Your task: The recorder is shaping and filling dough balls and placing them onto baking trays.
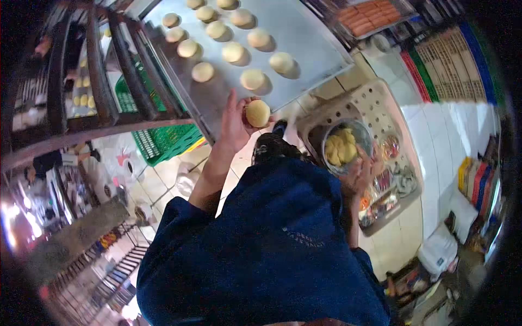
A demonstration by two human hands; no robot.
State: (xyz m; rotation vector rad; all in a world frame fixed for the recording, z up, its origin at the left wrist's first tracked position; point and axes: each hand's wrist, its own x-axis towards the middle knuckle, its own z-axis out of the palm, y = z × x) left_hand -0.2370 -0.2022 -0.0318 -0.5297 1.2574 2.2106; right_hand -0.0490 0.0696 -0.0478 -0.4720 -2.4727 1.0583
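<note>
My left hand (pixel 235 127) is closed around a round, pale yellow dough piece (pixel 258 113), held beside the near edge of a large metal tray (pixel 293 32). Rows of similar rounds (pixel 232 52) sit spaced out on that tray. On my right, a steel bowl (pixel 363 134) holds lumps of yellow dough (pixel 338 144). My right hand (pixel 361 173) is at the bowl's lower right rim, fingers apart and partly over the dough. The bowl rests in a pale perforated plastic crate (pixel 375 89) with small jars and packets.
A dark metal rack (pixel 130 65) stands left, near a green crate (pixel 152 142). A tray of orange-brown items (pixel 365 15) sits upper right, with stacked coloured crates (pixel 448 60) at far right. Tiled floor (pixel 236 163) shows around me, with a railing (pixel 117 263) at lower left.
</note>
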